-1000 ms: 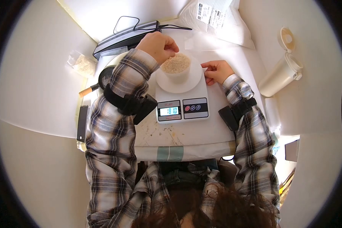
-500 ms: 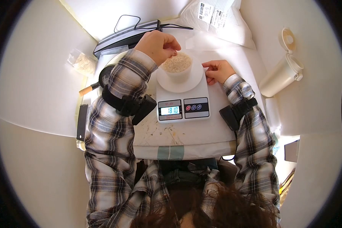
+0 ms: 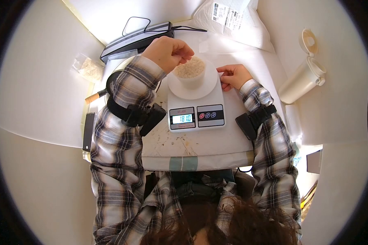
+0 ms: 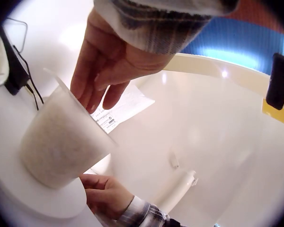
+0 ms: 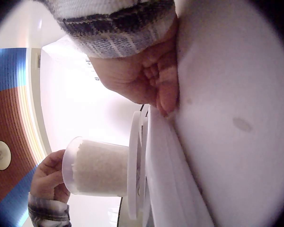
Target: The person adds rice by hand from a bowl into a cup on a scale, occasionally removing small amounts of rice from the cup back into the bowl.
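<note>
A translucent plastic cup of pale, rice-like grains stands on the round plate of a white kitchen scale, whose display reads 181.0. My left hand hovers at the cup's far left rim, fingers bent down and the thumb close against them. In the left wrist view its fingertips overlap the rim; I cannot tell whether grains lie between them. Beside the scale's right edge rests my right hand, loosely curled and holding nothing, its fingertips low by the scale's side in the right wrist view.
Behind the left arm lie a black-and-grey appliance with a cable and a small dark pan. A bag of grains leans on the left wall. A labelled white bag fills the back; a lidded cream bottle stands right.
My left hand has shifted slightly down and left near the rim, and its fingers look a little less tightly bunched. The right hand and the display reading stay the same.
</note>
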Available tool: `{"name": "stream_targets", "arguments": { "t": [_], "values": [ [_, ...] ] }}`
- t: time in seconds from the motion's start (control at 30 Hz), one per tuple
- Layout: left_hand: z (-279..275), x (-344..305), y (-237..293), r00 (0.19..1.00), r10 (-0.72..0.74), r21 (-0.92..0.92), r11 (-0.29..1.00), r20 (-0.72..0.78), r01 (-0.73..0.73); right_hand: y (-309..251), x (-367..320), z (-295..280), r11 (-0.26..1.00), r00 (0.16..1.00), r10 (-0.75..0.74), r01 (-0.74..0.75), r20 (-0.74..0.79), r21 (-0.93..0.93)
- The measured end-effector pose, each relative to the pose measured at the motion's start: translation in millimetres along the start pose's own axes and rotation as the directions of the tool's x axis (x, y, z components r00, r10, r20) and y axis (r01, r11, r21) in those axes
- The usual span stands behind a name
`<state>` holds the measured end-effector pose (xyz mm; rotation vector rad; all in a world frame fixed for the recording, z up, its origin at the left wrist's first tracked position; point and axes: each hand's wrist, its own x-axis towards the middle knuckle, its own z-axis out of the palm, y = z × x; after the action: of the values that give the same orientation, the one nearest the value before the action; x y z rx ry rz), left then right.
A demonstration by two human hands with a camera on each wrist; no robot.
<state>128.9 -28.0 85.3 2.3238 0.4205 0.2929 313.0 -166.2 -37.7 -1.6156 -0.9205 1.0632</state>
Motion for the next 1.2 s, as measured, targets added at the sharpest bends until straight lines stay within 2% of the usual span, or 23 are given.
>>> {"name": "stream_targets", "arguments": {
  "t": [0.2, 0.33, 0.4, 0.5, 0.73, 0.9, 1.2],
  "values": [
    [-0.3, -0.4, 1.4, 1.000, -0.017, -0.049, 0.999, 0.001, 0.017, -0.9, -0.5, 0.3, 1.000, 1.000, 0.003, -0.003, 0.003, 0.006],
    [-0.2, -1.9, 4.5, 1.000, -0.024, -0.015, 1.000, 0.010, 0.024, -1.3, -0.5, 0.1, 1.000, 1.000, 0.000, 0.000, 0.010, 0.002],
    [0.3, -2.8, 5.6, 0.999, 0.038, 0.084, 0.996, -0.022, -0.036, -3.4, -1.4, 0.9, 1.000, 1.000, 0.017, -0.017, -0.004, -0.021],
    [1.3, -2.7, 3.1, 0.993, 0.111, 0.108, 0.988, -0.030, -0.107, -2.6, -1.3, 0.3, 1.000, 1.000, 0.004, -0.003, 0.003, -0.016],
    [1.9, -1.6, 2.7, 0.996, 0.057, 0.122, 0.991, -0.069, -0.048, -0.5, 0.2, -0.1, 1.000, 1.000, -0.004, 0.004, 0.009, -0.017],
    [1.6, -1.1, -2.1, 0.986, 0.151, 0.152, 0.978, -0.068, -0.139, -1.4, -0.5, 0.4, 1.000, 1.000, -0.004, 0.004, 0.003, -0.014],
    [2.5, -2.2, -1.6, 0.995, 0.069, 0.090, 0.994, -0.070, -0.062, -3.9, -2.6, 0.8, 1.000, 1.000, 0.009, -0.009, 0.000, -0.003]
  ]
}}
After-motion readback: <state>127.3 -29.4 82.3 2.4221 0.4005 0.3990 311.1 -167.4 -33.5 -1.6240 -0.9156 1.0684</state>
